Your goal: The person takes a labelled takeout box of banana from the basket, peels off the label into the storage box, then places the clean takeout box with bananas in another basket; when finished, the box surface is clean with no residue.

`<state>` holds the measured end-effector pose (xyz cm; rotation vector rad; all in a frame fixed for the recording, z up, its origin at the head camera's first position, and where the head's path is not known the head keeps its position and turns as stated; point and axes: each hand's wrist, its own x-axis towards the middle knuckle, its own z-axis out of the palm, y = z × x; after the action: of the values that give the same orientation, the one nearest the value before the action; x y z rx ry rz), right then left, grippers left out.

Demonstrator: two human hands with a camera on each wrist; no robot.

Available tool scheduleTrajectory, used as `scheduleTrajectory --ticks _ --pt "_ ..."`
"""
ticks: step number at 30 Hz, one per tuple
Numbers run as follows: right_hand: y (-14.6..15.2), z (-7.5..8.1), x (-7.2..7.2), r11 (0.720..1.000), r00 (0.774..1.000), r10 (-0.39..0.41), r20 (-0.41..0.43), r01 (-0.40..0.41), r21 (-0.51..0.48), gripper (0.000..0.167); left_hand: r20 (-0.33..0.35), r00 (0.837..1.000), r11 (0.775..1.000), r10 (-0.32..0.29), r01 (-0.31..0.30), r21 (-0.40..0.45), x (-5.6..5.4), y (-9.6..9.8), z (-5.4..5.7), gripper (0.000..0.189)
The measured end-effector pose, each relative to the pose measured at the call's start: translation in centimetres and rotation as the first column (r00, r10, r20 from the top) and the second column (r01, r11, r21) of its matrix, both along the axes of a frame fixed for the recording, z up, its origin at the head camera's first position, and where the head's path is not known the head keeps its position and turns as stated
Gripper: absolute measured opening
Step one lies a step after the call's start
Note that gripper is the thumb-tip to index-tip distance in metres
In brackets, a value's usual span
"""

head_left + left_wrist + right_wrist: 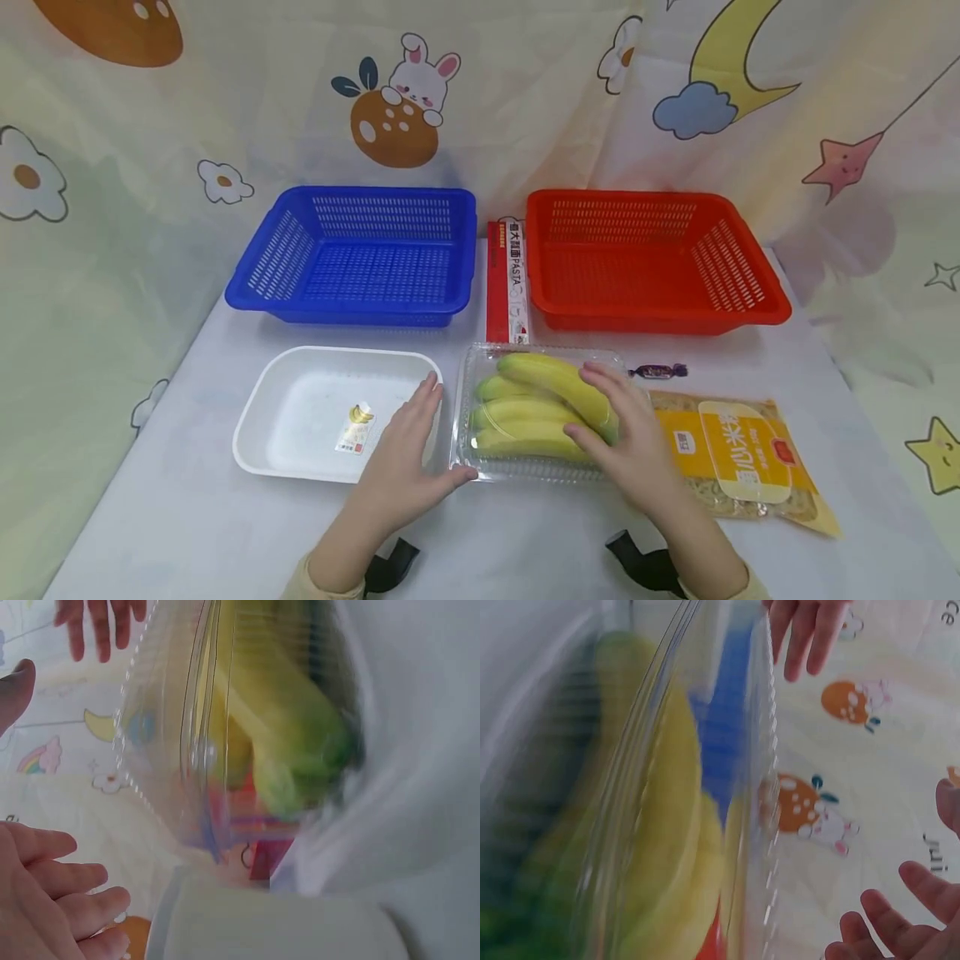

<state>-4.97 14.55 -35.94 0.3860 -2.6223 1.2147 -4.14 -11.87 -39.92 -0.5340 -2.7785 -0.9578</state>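
A closed clear plastic box (517, 473) with several green-tipped yellow bananas (525, 410) inside lies at the middle of the table. Beside its left edge is my left hand (402, 462), which overlaps the right rim of a white tray (292, 417); the fingers are extended and the thumb points toward the box. My right hand (636, 442) hovers over the box's right side, fingers spread and empty. In the left wrist view, the left palm (41, 900) appears apart from the box. The right wrist view likewise shows the right fingers (900, 922) holding nothing.
A blue basket (375, 319) and a red basket (637, 322) stand at the back, with a red pasta box (498, 283) between them. A small wrapped candy (658, 372) and a yellow food packet (742, 450) lie on the right. A banana sticker (356, 429) shows in the tray.
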Motion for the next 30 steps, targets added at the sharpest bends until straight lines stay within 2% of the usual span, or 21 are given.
scheduleTrajectory --ticks 7,14,21,25,30 --pt "2.8 -0.7 0.4 0.999 0.998 -0.05 0.028 0.049 0.024 0.056 0.064 0.998 0.999 -0.029 0.03 -0.016 -0.6 1.8 -0.4 0.1" --pt "4.0 -2.5 0.8 0.993 0.998 -0.026 0.064 0.018 0.117 0.068 0.114 0.993 0.998 -0.004 0.012 -0.065 -0.8 2.5 -0.6 0.103" --pt "4.5 -4.2 1.2 0.994 0.984 -0.011 0.18 -0.01 0.113 0.082 0.123 0.992 0.994 0.013 0.001 -0.113 -1.0 2.7 -0.9 0.103" --pt "4.7 -4.7 1.4 0.992 0.967 -0.005 0.254 -0.027 0.12 0.088 0.136 0.991 0.993 0.008 0.009 -0.12 -1.1 2.8 -1.1 0.102" --pt "5.0 -5.1 1.5 0.99 0.952 0.024 0.307 -0.066 0.127 0.096 0.139 0.99 0.992 0.002 0.015 -0.123 -1.1 2.8 -1.2 0.103"
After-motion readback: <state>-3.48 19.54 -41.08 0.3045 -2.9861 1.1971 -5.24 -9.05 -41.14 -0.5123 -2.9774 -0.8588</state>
